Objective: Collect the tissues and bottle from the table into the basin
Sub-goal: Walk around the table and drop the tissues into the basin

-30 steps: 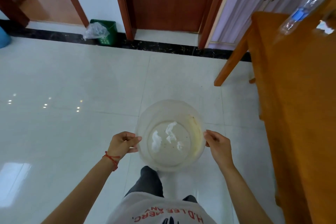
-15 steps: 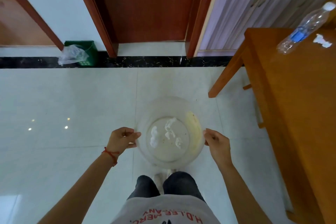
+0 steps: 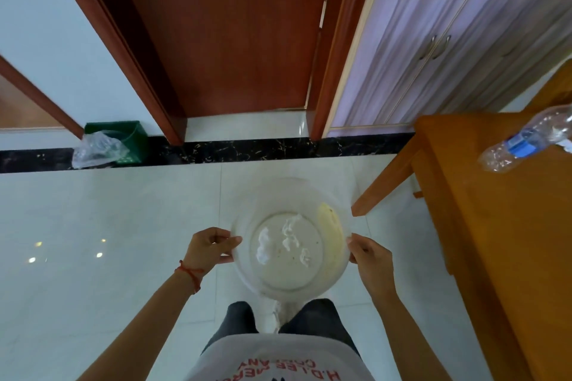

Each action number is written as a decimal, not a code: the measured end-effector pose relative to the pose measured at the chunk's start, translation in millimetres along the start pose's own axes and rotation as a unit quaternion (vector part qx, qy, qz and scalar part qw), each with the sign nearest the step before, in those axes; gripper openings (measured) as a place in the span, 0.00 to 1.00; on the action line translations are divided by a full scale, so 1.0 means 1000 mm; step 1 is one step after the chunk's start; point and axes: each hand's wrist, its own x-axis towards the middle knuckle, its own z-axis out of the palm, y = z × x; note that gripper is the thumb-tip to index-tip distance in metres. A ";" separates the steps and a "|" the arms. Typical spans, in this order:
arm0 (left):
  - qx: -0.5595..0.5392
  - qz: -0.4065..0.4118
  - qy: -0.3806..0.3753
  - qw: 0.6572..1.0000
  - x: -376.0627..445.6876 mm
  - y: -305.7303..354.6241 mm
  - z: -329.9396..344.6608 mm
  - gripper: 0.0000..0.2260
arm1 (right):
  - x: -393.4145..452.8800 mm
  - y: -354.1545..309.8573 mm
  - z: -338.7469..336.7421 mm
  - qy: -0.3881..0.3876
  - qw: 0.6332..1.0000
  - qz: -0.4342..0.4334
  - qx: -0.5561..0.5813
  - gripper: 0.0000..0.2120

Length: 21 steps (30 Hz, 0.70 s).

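Translucent plastic is all that is carrying the load: the basin (image 3: 291, 241) is hanging over the floor (image 3: 123, 226) in front of the person's knees, pinched at its rim by the left hand (image 3: 209, 246) and the right hand (image 3: 370, 260), each grip clamped on an opposite edge. Several crumpled tissues (image 3: 289, 233) are already lying on its bottom. Thin rim holds like these are risking a tilt if one side is slackening, and light tissues would be spilling onto the tiles. Freeing a hand for the next pickup is looking like the riskiest part, since the basin would then be hanging from one edge.

To the right, the wooden desk (image 3: 495, 241) is standing near, its near-left corner and slanted leg just beside the basin's right side; swinging right could be knocking the rim there. Open floor is spreading left and far toward the door. At the far right, the bottle (image 3: 523, 139) is lying on its side on the desk, likely to roll if nudged.
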 end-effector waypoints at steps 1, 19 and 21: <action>0.002 0.001 -0.001 1.000 0.010 0.011 0.002 0.06 | 0.013 -0.007 0.002 0.001 1.000 -0.003 -0.008 0.11; 0.078 0.001 -0.088 0.993 0.260 0.203 0.010 0.05 | 0.217 -0.109 0.095 0.100 0.993 0.055 0.033 0.08; 0.083 0.000 -0.106 0.991 0.284 0.225 0.017 0.05 | 0.235 -0.117 0.101 0.115 0.990 0.067 0.042 0.10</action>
